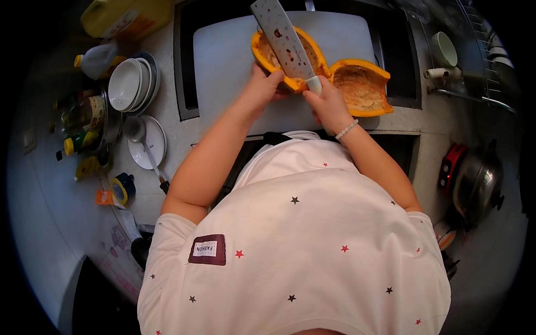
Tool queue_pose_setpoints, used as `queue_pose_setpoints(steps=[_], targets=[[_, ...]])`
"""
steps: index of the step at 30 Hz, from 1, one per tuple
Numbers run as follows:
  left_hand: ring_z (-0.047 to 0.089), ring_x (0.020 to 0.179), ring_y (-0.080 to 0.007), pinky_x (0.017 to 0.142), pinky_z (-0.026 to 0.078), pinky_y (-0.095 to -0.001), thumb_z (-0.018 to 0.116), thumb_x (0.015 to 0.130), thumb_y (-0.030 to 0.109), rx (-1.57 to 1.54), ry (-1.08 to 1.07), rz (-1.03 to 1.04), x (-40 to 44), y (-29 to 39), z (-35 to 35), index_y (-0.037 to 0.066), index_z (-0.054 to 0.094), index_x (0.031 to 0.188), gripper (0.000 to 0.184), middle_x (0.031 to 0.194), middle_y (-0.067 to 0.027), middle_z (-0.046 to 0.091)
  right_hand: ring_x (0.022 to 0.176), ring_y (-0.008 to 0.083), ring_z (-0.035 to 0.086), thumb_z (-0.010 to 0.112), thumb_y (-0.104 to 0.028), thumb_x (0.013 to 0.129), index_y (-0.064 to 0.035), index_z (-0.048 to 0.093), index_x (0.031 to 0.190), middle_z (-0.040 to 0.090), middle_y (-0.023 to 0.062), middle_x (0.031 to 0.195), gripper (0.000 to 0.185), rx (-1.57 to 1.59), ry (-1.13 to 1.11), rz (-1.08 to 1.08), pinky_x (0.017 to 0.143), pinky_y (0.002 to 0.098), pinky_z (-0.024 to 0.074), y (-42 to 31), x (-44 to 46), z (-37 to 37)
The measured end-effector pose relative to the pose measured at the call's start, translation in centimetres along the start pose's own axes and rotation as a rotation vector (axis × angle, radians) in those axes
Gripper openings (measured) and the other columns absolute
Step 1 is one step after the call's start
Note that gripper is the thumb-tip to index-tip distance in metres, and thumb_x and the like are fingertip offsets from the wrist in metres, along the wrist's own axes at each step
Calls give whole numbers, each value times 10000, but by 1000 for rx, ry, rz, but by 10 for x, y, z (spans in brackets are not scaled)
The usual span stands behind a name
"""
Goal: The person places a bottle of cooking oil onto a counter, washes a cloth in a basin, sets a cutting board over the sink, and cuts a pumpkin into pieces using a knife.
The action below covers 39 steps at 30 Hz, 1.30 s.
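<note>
A hollowed pumpkin half (314, 47) rests on the white cutting board (223, 61), its orange rim facing up. My left hand (262, 89) is closed around its near left edge. In my right hand (330, 103) is the pale handle of a kitchen knife (283, 42), a broad white patterned blade. The blade lies across the pumpkin half, slanting up to the left; whether its edge cuts into the flesh I cannot tell. Just right of that, a second pumpkin piece (363, 89) lies with its scraped inside showing.
At left stand stacked bowls (125, 84), a plate (139, 153) with a ladle (135, 131) on it, and several bottles (84, 114). A yellow jug (128, 17) is at the back left. Right are a dish rack (486, 72), a green cup (444, 49) and a metal pot (477, 181).
</note>
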<state>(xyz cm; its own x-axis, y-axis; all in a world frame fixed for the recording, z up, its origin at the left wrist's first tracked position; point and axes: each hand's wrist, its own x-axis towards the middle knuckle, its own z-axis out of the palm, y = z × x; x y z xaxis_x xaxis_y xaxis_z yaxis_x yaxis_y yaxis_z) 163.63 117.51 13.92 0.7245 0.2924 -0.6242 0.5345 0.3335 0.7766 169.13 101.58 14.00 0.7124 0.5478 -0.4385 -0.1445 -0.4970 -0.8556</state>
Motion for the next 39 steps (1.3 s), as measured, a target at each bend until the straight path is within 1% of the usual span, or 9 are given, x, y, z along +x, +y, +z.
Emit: queue_pose_setpoints(steps=[3,6,9,18,24,30,33,36,39], targets=[[563,1027,-287,869,479,-435,443,874,138,-122,-12,3,1,-6,-7,-14,324,1254,426,1173,-186,489,491,246,562,578,-185,790,-13,521,943,565,136,617,237,-57,91,-54,484,346,445,10,1,-5],[547,1051,-305,884,469,-462,422,847,89,-222,-69,-8,7,-18,-21,-22,332,1249,427,1181,-191,486,596,297,580,580,-177,786,-7,526,933,582,167,675,231,-128,92,-79,559,367,452,11,-4,-16],[535,1066,-312,891,464,-473,406,826,61,-289,-106,-31,7,-21,-26,-33,345,1238,427,1186,-193,483,666,317,585,580,-166,782,-7,533,917,596,181,729,214,-118,51,-59,605,373,453,9,-14,-24],[535,1065,-318,912,452,-459,400,823,37,-353,-125,-50,5,-23,-28,-42,366,1221,408,1183,-194,487,717,379,588,584,-159,793,-15,543,906,598,214,765,188,-253,82,-186,624,393,457,7,-35,-31],[538,1075,-310,892,471,-440,378,828,16,-409,-159,-44,6,-33,-36,-29,386,1220,395,1187,-178,494,710,381,594,577,-162,799,-28,549,917,604,204,750,181,-268,75,-224,621,394,465,7,-35,-29],[530,1084,-321,899,467,-441,366,818,-7,-466,-145,-49,2,-40,-37,-41,361,1230,414,1207,-192,476,706,372,597,584,-176,791,-30,561,928,607,198,749,201,-228,41,-203,628,390,468,11,-30,-24],[532,1082,-318,907,465,-441,375,821,-4,-491,-161,-52,5,-44,-38,-43,350,1238,419,1195,-191,485,704,365,597,592,-191,785,-25,566,935,609,191,737,226,-219,-15,-134,628,390,466,14,-24,-23],[531,1085,-293,909,450,-433,413,818,13,-476,-188,-57,5,-43,-37,-27,385,1214,400,1189,-173,505,608,315,607,591,-206,789,-20,564,944,610,171,701,244,-238,9,-47,569,371,470,22,-11,-27],[553,1052,-291,886,463,-430,424,836,27,-386,-78,-45,1,-35,-22,-21,384,1210,380,1161,-173,522,490,248,585,590,-212,795,-16,560,954,606,156,675,254,-169,102,130,485,344,462,4,-10,-35]])
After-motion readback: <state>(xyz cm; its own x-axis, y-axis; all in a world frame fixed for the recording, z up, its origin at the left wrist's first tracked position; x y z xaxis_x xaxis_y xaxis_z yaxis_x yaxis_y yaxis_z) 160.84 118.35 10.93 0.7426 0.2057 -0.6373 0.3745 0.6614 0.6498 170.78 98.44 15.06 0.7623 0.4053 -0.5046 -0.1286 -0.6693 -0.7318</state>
